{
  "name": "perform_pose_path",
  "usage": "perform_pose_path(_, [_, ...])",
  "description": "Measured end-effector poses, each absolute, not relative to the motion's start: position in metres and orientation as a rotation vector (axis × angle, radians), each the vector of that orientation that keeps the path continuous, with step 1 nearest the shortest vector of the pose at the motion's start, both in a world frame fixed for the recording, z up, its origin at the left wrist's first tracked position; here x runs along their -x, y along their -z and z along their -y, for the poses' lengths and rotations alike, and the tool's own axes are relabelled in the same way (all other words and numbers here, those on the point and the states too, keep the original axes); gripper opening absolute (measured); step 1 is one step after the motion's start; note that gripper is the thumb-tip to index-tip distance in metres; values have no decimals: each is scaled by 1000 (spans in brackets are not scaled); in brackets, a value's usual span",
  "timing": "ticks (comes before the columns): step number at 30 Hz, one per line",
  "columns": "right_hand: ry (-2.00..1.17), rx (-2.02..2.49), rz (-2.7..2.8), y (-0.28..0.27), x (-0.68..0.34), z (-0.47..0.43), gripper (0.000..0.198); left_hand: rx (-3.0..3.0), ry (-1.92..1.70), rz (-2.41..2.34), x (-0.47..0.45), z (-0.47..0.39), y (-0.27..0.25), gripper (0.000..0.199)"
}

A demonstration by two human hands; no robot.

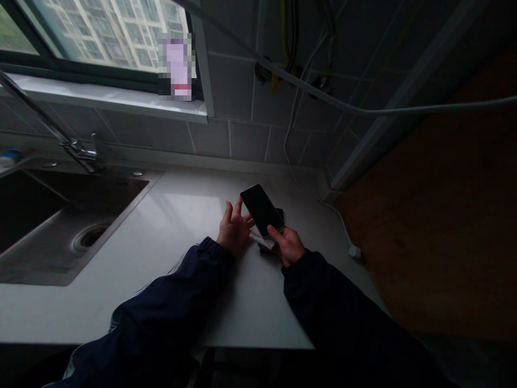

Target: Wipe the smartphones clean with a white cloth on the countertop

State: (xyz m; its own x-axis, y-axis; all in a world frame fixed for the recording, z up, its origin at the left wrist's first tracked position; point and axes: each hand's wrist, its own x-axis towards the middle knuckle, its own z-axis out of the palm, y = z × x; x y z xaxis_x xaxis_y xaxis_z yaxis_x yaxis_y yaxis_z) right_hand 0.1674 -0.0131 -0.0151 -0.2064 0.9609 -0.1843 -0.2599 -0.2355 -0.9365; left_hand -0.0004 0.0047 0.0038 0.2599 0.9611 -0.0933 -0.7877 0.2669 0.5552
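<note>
A smartphone [262, 208] with a dark screen is held tilted above the counter. My right hand [291, 245] grips its lower end, thumb on the front near the bottom edge. Beside the phone's left edge is my left hand [234, 229], thumb raised and fingers spread; its fingertips reach to or behind the phone, and whether they touch it I cannot tell. Beneath the phone, between the hands, shows a whitish crumpled piece [262, 238], perhaps cloth or tissue. Under that lies a dark flat object [266, 251], mostly hidden by the phone and my right hand.
A steel sink [48, 264] with a chrome faucet [81, 153] is set into the white counter [161, 280] at left. A white cable with a plug [354, 251] lies at right, by a brown wooden panel [444, 226]. Another cable [363, 111] crosses overhead.
</note>
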Motion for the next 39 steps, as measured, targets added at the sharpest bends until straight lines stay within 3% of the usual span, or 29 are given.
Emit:
perform_pose_path(4, [-1932, 964, 802, 9, -162, 20, 39, -407, -1272, -438, -7, -1, -10, 67])
perform_pose_path(13, [-2200, 1059, 731, 8, -156, 32, 20, -371, -1171, -334, -1, -3, -4, 74])
perform_pose_path(20, [-2338, 853, 850, -5, -174, 27, 36, -329, -1224, -409, 6, -2, -10, 80])
perform_pose_path(23, [-2071, 831, 763, -10, -186, 15, 35, -359, -1177, -389, 6, -2, -8, 83])
perform_pose_path(27, [-1186, 956, 632, -3, -198, -4, 26, -366, -1045, -358, 8, -5, 1, 82])
perform_pose_path(30, [-771, 1081, 934, 1, -200, -8, 39, -354, -928, -329, 9, -5, 4, 83])
perform_pose_path(35, [-472, 1076, 1722, 3, -192, 3, 45, -350, -832, -323, 4, -2, 0, 83])
perform_pose_path(39, [-400, 1085, 1995, 6, -191, 5, 48, -366, -873, -380, 1, 0, -3, 77])
